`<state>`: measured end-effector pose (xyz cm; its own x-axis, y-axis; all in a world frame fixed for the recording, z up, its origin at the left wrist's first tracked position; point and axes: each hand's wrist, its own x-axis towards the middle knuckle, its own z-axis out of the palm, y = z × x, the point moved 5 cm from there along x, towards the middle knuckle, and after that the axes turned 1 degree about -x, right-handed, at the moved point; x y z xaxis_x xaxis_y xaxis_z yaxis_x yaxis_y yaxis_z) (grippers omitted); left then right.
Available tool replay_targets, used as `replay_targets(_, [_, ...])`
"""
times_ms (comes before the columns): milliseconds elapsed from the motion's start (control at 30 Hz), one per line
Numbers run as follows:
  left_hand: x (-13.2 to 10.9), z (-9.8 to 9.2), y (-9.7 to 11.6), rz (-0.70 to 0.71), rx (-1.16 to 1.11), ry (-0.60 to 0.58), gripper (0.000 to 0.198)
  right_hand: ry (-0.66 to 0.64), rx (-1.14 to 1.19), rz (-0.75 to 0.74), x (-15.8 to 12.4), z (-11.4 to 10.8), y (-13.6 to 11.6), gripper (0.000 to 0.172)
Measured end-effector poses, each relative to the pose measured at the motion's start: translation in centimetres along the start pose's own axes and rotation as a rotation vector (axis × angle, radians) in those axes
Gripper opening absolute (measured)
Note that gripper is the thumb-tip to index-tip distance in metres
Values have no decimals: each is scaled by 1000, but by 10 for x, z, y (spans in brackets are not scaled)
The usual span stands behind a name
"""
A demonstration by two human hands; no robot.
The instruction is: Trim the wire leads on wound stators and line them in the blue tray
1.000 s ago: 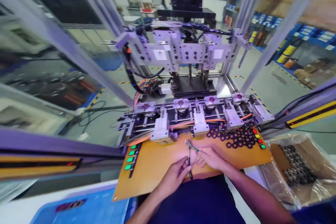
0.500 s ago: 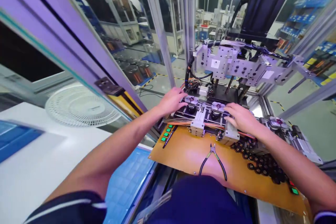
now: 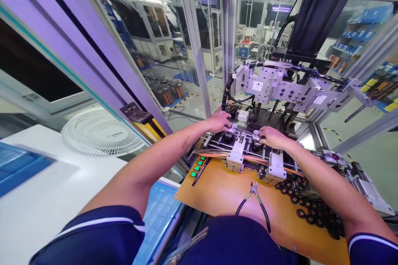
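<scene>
My left hand (image 3: 220,122) is at the left round metal-topped part (image 3: 230,131) of the machine, fingers curled down over its far side. My right hand (image 3: 272,137) pinches at the edge of the matching right metal-topped part (image 3: 256,136). Each part sits on a dark round base, and my fingers cover some of its top. Between the two stands a pale metal block (image 3: 236,153) on the rails. Cutting pliers (image 3: 254,192) with dark handles lie spread apart on the orange-brown board (image 3: 224,190) nearer my body.
Several black ring-shaped pieces (image 3: 314,211) lie on the board under my right forearm. Green buttons (image 3: 197,168) and a pen (image 3: 200,174) are at its left. A metal machine head (image 3: 280,85) with cables hangs behind my hands. A white fan (image 3: 102,132) stands at left.
Both hands have moved inward onto the round parts, and their fingers have curled over them. The camera view has tilted up slightly. The pliers stay on the board.
</scene>
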<state>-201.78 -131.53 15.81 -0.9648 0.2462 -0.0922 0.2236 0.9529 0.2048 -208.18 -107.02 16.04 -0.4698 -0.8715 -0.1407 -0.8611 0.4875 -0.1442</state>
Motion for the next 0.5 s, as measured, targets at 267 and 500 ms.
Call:
replay_targets(267, [7,-8,0,36,-92,16,23,58,141,-13,6,-11,3,17])
replay_targets(500, [-59,-50,56,1,-213,483,21,462,312,-172,-45,-61,-47,8])
